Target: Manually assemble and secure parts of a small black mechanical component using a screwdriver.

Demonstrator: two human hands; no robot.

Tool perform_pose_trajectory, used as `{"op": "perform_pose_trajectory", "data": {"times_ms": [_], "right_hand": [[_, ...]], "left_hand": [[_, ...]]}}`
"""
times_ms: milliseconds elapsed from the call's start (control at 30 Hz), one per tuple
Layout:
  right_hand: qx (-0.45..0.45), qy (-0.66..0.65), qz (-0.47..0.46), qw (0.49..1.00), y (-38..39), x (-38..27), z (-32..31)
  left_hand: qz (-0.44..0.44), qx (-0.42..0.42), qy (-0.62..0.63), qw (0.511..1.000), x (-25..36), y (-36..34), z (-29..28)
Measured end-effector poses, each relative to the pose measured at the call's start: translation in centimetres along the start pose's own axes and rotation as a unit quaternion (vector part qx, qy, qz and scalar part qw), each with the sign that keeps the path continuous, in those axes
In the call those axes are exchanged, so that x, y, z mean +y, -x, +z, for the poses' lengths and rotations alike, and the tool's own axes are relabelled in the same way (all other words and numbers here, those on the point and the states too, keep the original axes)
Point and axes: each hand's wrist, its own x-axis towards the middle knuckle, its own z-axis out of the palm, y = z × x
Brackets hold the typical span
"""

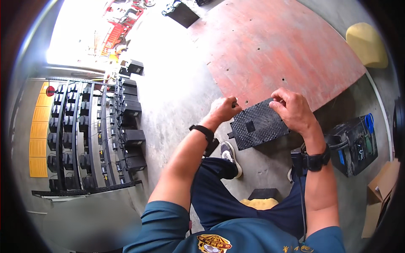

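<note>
- Black ribbed rubber panel (258, 124) held tilted above the concrete floor (177, 105), over the near edge of a reddish plywood sheet (278, 46).
- Left hand (224, 109) closed on the panel's left corner.
- Right hand (293, 109) pinches its top right edge.
- Black toolbox (354, 145) on the floor, right.

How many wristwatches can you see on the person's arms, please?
2. One black wristwatch sits on the left wrist, just below the left hand; the other black wristwatch sits on the right wrist, below the right hand. Both hands hold a black textured panel.
</note>
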Motion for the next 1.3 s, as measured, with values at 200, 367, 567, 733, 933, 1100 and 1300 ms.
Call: {"op": "perform_pose_trajectory", "data": {"times_ms": [200, 367, 567, 733, 933, 1100, 1300], "right_hand": [[-0.003, -0.007, 0.003, 1.0, 0.3, -0.2, 0.2], [-0.005, -0.008, 0.015, 1.0, 0.3, -0.3, 0.1], [-0.009, -0.012, 0.019, 1.0, 0.1, -0.4, 0.0], [-0.002, -0.016, 0.019, 1.0, 0.3, -0.4, 0.0], [0.002, -0.003, 0.01, 1.0, 0.1, -0.4, 0.0], [-0.003, -0.001, 0.013, 1.0, 0.4, -0.3, 0.1], [-0.002, 0.002, 0.012, 1.0, 0.3, -0.4, 0.1]], "left_hand": [[-0.18, 0.06, 0.078, 0.979, 2.2, 0.7, 1.7], [-0.206, 0.1, 0.063, 0.971, 2.1, 0.1, 2.6], [-0.123, 0.068, 0.045, 0.989, 0.3, -0.1, 2.2], [0.033, 0.026, -0.002, 0.999, -0.8, 0.1, 0.9], [-0.043, 0.085, 0.028, 0.995, 1.3, 1.0, 1.1], [-0.233, 0.012, 0.111, 0.966, 3.0, 0.3, 1.0], [-0.174, 0.105, 0.03, 0.979, 1.8, 0.4, 2.4]]}}
